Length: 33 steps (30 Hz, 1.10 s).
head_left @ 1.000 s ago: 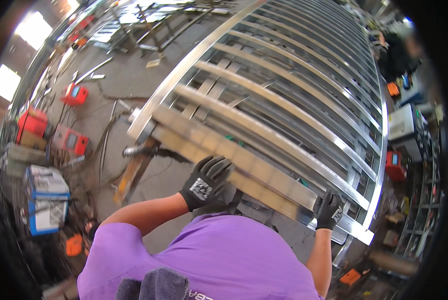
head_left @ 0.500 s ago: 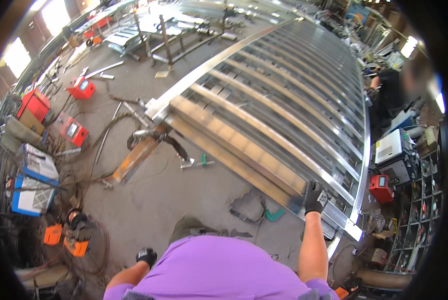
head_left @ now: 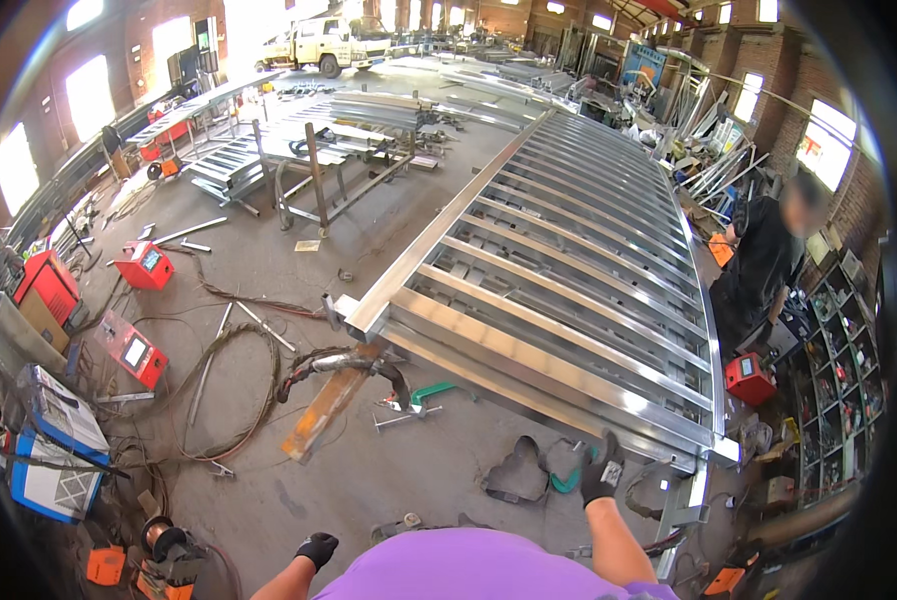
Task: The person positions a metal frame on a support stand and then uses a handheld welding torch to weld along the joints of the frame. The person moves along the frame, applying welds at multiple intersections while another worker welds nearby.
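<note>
A long metal frame with several parallel crossbars (head_left: 559,262) stretches away from me. My right hand (head_left: 602,475), in a black glove with a pale patch, is just short of its near rail (head_left: 499,378); its fingers point forward, apart from one another, and I see nothing held. Whether the fingertips touch the rail cannot be made out. Beside that hand on the floor lie a green curved piece (head_left: 567,480) and a dark bent metal strip (head_left: 517,490). Low on the left, my left hand (head_left: 318,550), also black-gloved, hangs over the floor with its fingers curled and nothing visible in them.
A rusty beam (head_left: 327,415) juts out under the frame's near left corner, with a cable bundle (head_left: 344,368) over it. Red machines (head_left: 147,266) and a blue-white machine (head_left: 64,445) stand at left. Across the frame is a person in dark clothes (head_left: 759,250), near a shelving rack (head_left: 837,375).
My view has tilted up, showing more of the far hall and a truck. My right hand has come off the frame's near bars toward me. The person at right shows more fully.
</note>
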Motion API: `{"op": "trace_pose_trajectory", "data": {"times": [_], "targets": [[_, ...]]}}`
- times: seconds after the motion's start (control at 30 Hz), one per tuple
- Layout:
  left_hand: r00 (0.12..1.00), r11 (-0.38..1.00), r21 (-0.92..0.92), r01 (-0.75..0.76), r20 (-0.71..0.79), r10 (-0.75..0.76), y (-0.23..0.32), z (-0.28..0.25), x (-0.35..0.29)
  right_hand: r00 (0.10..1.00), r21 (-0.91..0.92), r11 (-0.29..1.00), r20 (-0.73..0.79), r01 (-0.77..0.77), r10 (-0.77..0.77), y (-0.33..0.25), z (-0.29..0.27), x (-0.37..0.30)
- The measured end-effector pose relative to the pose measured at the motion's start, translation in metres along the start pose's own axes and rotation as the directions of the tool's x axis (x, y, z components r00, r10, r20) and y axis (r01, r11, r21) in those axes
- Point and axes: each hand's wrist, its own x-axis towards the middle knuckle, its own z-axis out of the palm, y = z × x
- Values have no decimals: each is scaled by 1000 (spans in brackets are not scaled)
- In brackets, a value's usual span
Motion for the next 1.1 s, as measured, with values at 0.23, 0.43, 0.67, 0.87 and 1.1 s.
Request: {"op": "trace_pose_trajectory", "data": {"times": [0.23, 0.43, 0.67, 0.87, 1.1], "targets": [[994, 957, 279, 85, 44, -101, -57, -39, 44, 850, 48, 993, 523, -107, 66, -7, 31, -93], [997, 961, 272, 60, 31, -71, -62, -24, 47, 620, -67, 966, 756, -248, 212, 36, 35, -123], [957, 939, 248, -237, 227, 182, -25, 12, 28, 483, -66, 945, 847, -321, 223, 103, 84, -159], [996, 972, 216, -92, 14, 91, 1, -25, -15, 412, 34, 984, 910, -177, 42, 94, 96, -170], [661, 685, 427, -591, -231, 714, 126, -113, -25, 497, -19, 993, 864, -118, 76, 114, 114, -176]]}}
